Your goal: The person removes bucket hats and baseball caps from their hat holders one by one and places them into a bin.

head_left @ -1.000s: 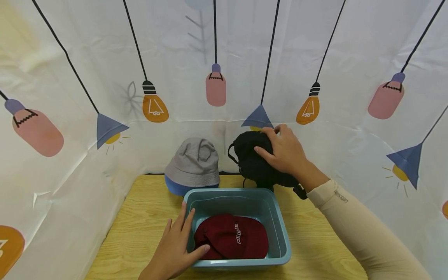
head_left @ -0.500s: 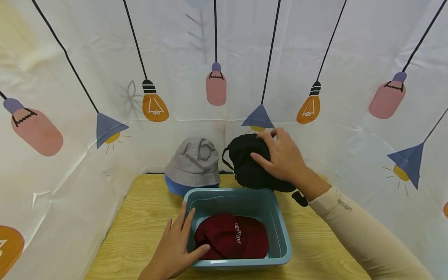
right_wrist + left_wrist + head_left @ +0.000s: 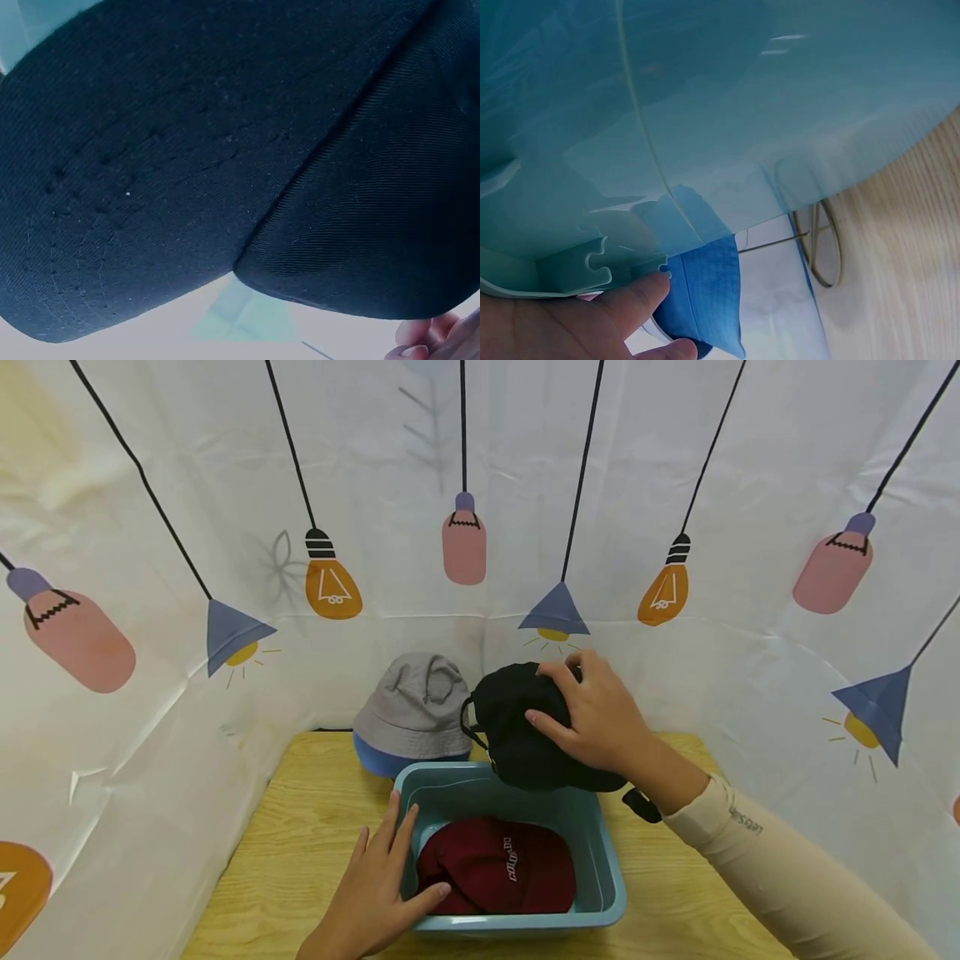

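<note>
- Clearly, the right hand (image 3: 600, 714) grips the black cap (image 3: 517, 731) from above, its fingers bent over the crown and its thumb pressing on the near side.
- The black cap is held over the far right part of the blue-green bin (image 3: 517, 923), with its thin strap (image 3: 463, 717) looping out on the left; whether the cloth touches the rim is hard to judge from the head view.
- The left hand (image 3: 375, 881) rests at the near left corner of the bin, fingers straight and spread along the rim, thumb reaching over the edge; it clasps nothing.
- Inside the bin lies a dark red cap (image 3: 476, 872), its white lettering (image 3: 511, 860) facing up.
- Just beyond the bin, to the left of the black cap, a grey bucket hat (image 3: 420, 718) sits on the wooden table (image 3: 277, 827), with a blue layer (image 3: 378, 760) showing beneath it.
- A beige sleeve (image 3: 795, 868) (it carries small dark lettering near the cuff) covers the right forearm.
- Behind everything hangs a pale sheet (image 3: 375, 485) printed with lamps and bulbs on black cords.
- In the right wrist view, dark fabric takes up most of the frame, with fingertips (image 3: 416, 352) at the lower right corner.
</note>
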{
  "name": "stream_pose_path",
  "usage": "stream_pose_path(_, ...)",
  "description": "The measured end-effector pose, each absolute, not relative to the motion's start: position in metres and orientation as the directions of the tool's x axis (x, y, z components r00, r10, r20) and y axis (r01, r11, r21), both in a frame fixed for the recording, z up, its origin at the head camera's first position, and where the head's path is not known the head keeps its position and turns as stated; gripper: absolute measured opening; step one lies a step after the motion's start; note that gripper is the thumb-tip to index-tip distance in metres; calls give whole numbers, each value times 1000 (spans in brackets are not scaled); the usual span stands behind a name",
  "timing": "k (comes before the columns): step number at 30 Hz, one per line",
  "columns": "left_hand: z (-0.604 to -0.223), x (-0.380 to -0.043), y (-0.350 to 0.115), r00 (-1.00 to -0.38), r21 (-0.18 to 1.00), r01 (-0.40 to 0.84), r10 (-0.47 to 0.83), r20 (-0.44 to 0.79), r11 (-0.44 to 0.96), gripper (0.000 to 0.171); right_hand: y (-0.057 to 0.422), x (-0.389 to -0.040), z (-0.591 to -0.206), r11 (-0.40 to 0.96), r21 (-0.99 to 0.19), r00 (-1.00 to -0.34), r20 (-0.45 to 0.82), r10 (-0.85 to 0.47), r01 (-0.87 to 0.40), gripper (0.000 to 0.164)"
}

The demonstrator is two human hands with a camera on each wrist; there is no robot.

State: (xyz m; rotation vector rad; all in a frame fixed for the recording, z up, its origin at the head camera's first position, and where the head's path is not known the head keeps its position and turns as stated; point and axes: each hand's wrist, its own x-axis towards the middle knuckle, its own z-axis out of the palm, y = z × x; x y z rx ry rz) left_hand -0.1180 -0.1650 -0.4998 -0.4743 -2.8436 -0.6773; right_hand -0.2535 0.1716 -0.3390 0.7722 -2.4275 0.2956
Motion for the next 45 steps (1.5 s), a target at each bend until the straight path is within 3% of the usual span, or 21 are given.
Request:
stream_pose_path(30, -501, -116, -164, -934, 390, 338, 254, 252, 856, 116, 135, -203, -370, 738, -63, -663, 497, -560, -671, 56)
stream_pose_path(39, -501, -115, -164, -937, 401, 332, 248, 246, 854, 117, 127, -197, -384, 698, -19, -609, 507, -610, -716, 57)
stream_pose_path(45, -501, -115, -165, -937, 397, 332, 250, 246, 856, 117, 121, -188, -387, 697, 12, -607, 480, -633, -717, 57)
